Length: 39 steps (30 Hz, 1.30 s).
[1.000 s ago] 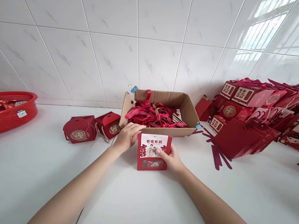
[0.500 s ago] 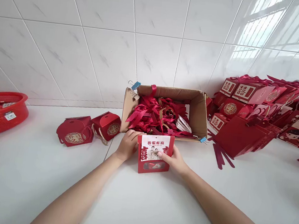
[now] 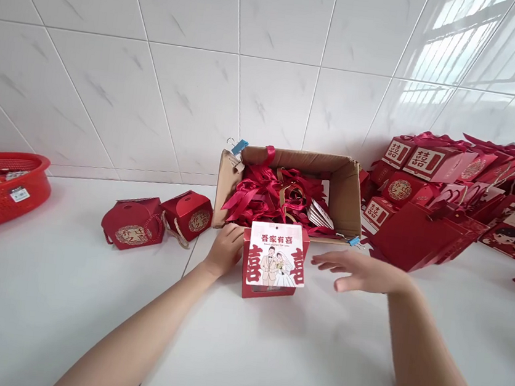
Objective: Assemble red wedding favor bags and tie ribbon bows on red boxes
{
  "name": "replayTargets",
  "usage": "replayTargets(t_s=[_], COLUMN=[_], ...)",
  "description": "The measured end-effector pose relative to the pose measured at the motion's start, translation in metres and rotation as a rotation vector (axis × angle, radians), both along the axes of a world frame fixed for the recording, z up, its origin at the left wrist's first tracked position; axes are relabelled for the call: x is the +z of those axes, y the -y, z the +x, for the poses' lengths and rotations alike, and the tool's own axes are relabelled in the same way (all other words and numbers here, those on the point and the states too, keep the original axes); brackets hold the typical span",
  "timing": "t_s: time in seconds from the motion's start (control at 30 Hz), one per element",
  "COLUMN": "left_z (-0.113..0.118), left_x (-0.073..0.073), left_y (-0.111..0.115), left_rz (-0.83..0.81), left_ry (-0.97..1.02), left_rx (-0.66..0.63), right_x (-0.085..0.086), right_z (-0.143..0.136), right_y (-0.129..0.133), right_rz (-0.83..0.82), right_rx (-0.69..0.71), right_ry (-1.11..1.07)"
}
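Note:
A red gift box [image 3: 247, 288] stands upright on the white table in front of the carton. Over its front hangs a white card [image 3: 279, 266] printed with a bridal couple and red characters, hiding most of the box's window. My left hand [image 3: 225, 251] grips the box at its left edge, the fingertips partly hidden behind it. To the right of the box, apart from it, my right hand [image 3: 360, 271] hovers above the table, holding nothing, with fingers stretched out and thumb apart.
Behind the gift box, a cardboard carton [image 3: 348, 198] holds red ribbons and several cards, with blue binder clips on its corners. Two red boxes [image 3: 134, 222] with rope handles sit at left, beyond them a red basket [image 3: 29, 192]. Red boxes and bags [image 3: 420, 236] pile up at right.
My right hand has let go of the box and card and moved right, its fingers opening. The card now sticks out farther from the box front. My left hand stays at the box.

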<state>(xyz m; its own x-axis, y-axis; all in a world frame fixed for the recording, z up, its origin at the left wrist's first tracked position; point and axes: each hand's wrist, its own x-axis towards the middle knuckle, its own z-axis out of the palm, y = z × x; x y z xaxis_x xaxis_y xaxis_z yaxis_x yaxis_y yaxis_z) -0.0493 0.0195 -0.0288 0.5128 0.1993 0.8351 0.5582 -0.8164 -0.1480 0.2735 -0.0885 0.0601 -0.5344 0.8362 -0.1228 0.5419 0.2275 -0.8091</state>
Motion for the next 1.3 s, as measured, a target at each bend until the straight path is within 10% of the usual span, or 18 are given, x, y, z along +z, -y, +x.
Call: replayTargets(t_s=[0.23, 0.4, 0.57, 1.1, 1.3], left_z=[0.001, -0.001, -0.003, -0.004, -0.005], left_x=[0.002, 0.0, 0.0, 0.002, -0.001], left_y=[-0.001, -0.002, -0.004, -0.004, -0.008], left_rz=[0.04, 0.044, 0.035, 0.031, -0.032], left_ry=[0.008, 0.006, -0.008, -0.042, -0.033], left_rx=[-0.028, -0.053, -0.045, -0.037, -0.041], right_x=[0.076, 0.073, 0.061, 0.128, 0.13], right_z=[-0.02, -0.075, -0.092, -0.022, -0.008], right_y=[-0.053, -0.133, -0.16, -0.134, -0.052], right_rz=[0.663, 0.706, 0.583, 0.697, 0.684], right_rx=[-0.558, -0.186, -0.296, -0.605, -0.618], right_ry=[-0.063, 0.375, 0.71, 0.55, 0.041])
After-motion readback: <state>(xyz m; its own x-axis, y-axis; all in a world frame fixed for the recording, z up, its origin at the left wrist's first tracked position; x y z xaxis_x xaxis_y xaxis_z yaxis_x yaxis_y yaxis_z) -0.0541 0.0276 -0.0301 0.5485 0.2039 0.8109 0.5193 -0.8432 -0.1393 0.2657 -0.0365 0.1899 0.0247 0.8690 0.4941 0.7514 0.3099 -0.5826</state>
